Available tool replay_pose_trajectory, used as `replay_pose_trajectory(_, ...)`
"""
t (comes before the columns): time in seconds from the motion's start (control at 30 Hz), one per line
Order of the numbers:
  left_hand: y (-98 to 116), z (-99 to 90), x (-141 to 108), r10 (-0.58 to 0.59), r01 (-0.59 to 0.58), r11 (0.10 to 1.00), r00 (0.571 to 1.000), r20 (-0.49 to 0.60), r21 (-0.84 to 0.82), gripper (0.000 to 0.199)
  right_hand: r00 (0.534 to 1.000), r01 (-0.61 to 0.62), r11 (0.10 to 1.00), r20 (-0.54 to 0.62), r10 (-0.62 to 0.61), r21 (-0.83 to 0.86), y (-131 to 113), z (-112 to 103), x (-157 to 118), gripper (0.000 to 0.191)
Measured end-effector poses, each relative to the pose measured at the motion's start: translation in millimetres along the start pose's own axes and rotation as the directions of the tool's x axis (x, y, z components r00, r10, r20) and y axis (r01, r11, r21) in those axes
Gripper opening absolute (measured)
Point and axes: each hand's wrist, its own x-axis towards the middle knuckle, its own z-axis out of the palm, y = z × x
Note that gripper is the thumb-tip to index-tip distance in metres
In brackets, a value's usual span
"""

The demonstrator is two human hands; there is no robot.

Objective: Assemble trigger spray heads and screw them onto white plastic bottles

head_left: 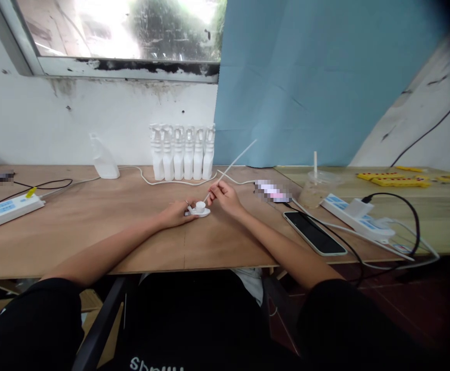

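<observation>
My left hand [176, 213] rests on the table with its fingers closed on a white spray bottle head [200, 207], whose round collar faces up. Between the fingertips of my right hand [226, 198] a long thin white tube [237, 159] is pinched. The tube slants up and to the right, while its lower end comes down close to the collar. Whether that end sits inside the collar or only beside it, I cannot tell.
Several white spray bottles [182, 157] line the wall, and another white bottle [105, 161] stands further left. On the right are a phone [315, 233], a plastic drink cup [313, 191], a power strip [358, 219] and cables. A second power strip [8, 212] lies left.
</observation>
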Motion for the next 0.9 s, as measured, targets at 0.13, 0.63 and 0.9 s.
replay_pose_trajectory(0.13,0.5,1.3,0.5,0.009,-0.009,1.0,1.0,0.007,-0.006,0.053,0.999,-0.015,1.0,0.041,0.015,-0.012,-1.6,4.5,-1.8,0.042)
replay_pose_trajectory(0.63,-5.0,4.4,1.6,0.045,-0.045,0.999,0.999,-0.01,0.011,0.052,0.993,0.016,0.98,0.116,0.007,-0.197,1.6,4.0,-2.9,0.029)
replay_pose_trajectory(0.9,-5.9,4.9,2.6,0.035,-0.035,0.999,0.999,-0.007,0.0,0.058,0.983,0.165,0.869,0.148,-0.107,-0.467,7.4,4.8,-3.6,0.021)
